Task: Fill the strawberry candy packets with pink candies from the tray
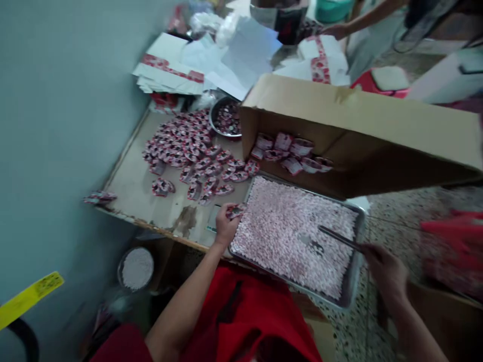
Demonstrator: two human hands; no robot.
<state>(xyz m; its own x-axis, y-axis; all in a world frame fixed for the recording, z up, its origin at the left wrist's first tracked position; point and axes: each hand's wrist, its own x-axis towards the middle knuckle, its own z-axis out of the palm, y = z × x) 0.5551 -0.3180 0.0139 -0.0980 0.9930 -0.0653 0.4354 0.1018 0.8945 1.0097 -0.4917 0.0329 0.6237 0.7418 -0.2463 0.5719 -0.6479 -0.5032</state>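
Note:
My left hand [225, 224] is closed on a small red-and-white packet [236, 210] at the left edge of a metal tray [352, 281] filled with tiny pink-white pieces. My right hand [385, 269] grips the handle of a metal spoon [332, 237] whose bowl lies on the pieces near the tray's middle. Many filled packets [188, 151] lie heaped on the table [132, 183] beyond my left hand. An open cardboard box [358, 130] lying on its side holds several more packets [290, 151].
A metal bowl [225, 116] with packets stands behind the pile. Flat white-and-red cartons [169, 70] and paper are stacked at the back. A white-filled bucket [136, 267] sits under the table. Another person's arm [362, 20] reaches in at top right. A blue wall is at left.

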